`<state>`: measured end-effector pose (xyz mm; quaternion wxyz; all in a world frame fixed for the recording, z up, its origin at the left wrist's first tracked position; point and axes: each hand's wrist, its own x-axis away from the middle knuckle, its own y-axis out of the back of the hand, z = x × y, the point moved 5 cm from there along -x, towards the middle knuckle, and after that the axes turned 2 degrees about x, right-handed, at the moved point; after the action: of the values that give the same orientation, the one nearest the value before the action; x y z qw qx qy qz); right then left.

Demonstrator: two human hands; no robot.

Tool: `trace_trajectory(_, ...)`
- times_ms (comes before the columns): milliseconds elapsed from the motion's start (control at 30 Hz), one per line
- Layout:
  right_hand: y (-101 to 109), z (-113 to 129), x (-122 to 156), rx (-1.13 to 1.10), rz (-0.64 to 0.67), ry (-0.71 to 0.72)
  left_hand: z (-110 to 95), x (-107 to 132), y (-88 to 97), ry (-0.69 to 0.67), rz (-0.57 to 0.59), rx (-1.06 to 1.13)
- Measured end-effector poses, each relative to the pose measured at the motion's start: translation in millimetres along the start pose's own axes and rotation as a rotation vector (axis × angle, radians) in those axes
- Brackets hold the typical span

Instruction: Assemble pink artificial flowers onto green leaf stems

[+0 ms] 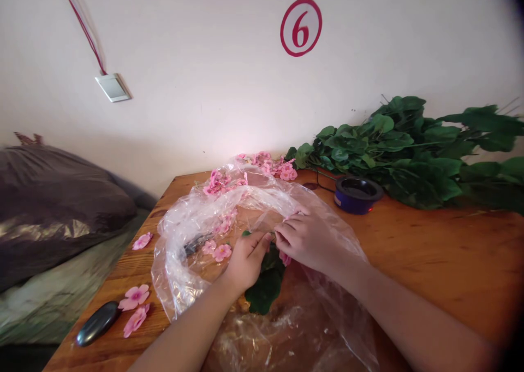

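Note:
My left hand (pixel 248 258) is closed, thumb pressed on the fingers, round the stem of an artificial leaf spray (pixel 265 289); its green leaves hang below the fingers. Touching or nearly touching its thumb are the pinched fingertips of my right hand (pixel 305 238); what lies between them is too small to make out. A pink artificial flower (pixel 285 258) shows just under the right hand, partly hidden. Both hands are over a crumpled clear plastic bag (pixel 172 252). Loose pink blossoms (pixel 221 252) rest on the plastic left of my hands.
On the wooden table (pixel 429 263) stand a blue-black round pot with a cord (pixel 355 195) and a pile of green leaf stems (pixel 409 148). At left are a dark oval object (pixel 98 323), pink petals (pixel 134 297) and, beyond the edge, a dark sack (pixel 53 208). Behind rises a wall.

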<state>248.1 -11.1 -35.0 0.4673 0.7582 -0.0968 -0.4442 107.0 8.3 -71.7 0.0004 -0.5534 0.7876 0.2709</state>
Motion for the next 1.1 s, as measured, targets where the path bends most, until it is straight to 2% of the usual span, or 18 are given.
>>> trace_trajectory(100, 0, 6, -1, 0.086, -0.047, 0.042, -1, 0, -0.3, -0.004, -0.004, -0.028)
trace_trajectory(200, -1, 8, -2, 0.112, -0.033, 0.062, -1, 0, -0.6, -0.009, -0.003, -0.037)
trace_trajectory(433, 3, -8, -2, -0.184, -0.118, -0.099, 4, 2, 0.9, 0.021, -0.025, -0.011)
trace_trajectory(533, 4, -10, -1, -0.247, -0.124, -0.106, 4, 1, 1.0, 0.015, -0.025, -0.020)
trace_trajectory(667, 0, -10, 0, -0.213, -0.126, -0.097, 3, 0, 0.1, -0.002, -0.008, -0.036)
trace_trajectory(867, -10, -6, 2, -0.107, -0.060, -0.063, 3, -1, -0.5, -0.001, -0.004, -0.039)
trace_trajectory(1100, -19, -8, 4, -0.069, -0.068, -0.048, -1, 3, -2.6, -0.025, 0.013, -0.061)
